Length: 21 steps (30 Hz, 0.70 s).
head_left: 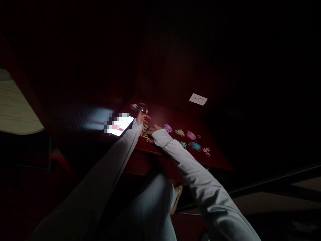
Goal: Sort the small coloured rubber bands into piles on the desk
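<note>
Dim room, dark reddish wall behind, white socket plate (198,99) mounted above the back edge of a dark red tabletop (140,144). Further left, apart: pale wooden board (20,107).

On the tabletop:

- Phone (121,125), screen lit, partly blurred out; by the left edge.
- Clear jar (142,107), small clear round piece just beside it; near the back left corner.
- Mixed elastic bands (145,129), several colours, yellow included; between the hands, toward the front edge.
- Purple bands (167,128), heaped just beyond the right hand.
- Pale yellow bands (180,133) and pink bands (191,135), separate heaps, farther toward the right edge.
- Green bands (183,145) and blue bands (195,146), heaped nearer the front edge.
- Single band (199,136); few pale pink bands (205,150), loose, nearest the right edge.

Hands, both in light sleeves:

- Left hand (143,119): between phone and mixed bands, just before the jar; fingers extended, slightly apart; any pinch too small to tell.
- Right hand (155,128): low over the mixed bands, fingers bent; pinching or merely touching, impossible to tell.

Below the front edge: trouser leg (152,197), pale shoe (177,197).
</note>
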Tool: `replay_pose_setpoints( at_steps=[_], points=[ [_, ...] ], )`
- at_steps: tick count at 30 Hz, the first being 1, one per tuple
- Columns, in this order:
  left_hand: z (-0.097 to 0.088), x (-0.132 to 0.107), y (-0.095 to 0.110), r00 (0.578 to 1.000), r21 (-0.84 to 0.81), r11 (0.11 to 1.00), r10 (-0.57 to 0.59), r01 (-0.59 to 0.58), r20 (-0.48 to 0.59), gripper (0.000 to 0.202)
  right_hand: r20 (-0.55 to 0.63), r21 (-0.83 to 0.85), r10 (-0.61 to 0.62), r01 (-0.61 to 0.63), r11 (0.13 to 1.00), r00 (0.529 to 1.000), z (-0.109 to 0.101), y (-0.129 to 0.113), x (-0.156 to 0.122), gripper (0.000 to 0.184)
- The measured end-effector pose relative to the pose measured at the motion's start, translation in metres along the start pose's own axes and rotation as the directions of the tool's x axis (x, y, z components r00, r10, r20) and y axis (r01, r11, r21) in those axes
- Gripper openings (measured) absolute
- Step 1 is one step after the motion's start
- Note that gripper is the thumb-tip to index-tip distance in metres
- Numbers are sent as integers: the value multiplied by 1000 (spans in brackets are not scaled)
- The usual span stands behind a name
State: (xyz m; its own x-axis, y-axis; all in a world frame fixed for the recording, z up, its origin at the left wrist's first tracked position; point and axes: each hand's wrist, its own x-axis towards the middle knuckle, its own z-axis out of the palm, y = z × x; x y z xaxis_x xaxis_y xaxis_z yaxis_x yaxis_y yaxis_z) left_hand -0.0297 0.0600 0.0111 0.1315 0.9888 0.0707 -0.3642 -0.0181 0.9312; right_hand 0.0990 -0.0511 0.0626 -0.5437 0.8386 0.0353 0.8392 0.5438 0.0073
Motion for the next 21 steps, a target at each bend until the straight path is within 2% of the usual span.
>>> replay_pose_setpoints(
  at_steps=[5,10,14,17,21],
  points=[
    [4,-6,7,996,-78,994,-81,78,-34,59,-19,31,12,-11,999,1000,15,6,6,16],
    [6,-9,6,996,-113,993,-48,39,-78,64,-19,68,0,1,998,1000,22,7,9,15],
    [5,-7,6,994,-119,991,-73,64,-78,66,-43,119,25,-20,993,999,11,10,4,12],
    [5,-5,6,995,-92,993,-79,74,-57,64,-29,218,16,-9,976,999,-2,15,-5,7],
    [5,-7,5,998,-56,998,-3,-1,-67,57,23,279,78,-82,957,997,-11,21,-14,7]
  ],
)
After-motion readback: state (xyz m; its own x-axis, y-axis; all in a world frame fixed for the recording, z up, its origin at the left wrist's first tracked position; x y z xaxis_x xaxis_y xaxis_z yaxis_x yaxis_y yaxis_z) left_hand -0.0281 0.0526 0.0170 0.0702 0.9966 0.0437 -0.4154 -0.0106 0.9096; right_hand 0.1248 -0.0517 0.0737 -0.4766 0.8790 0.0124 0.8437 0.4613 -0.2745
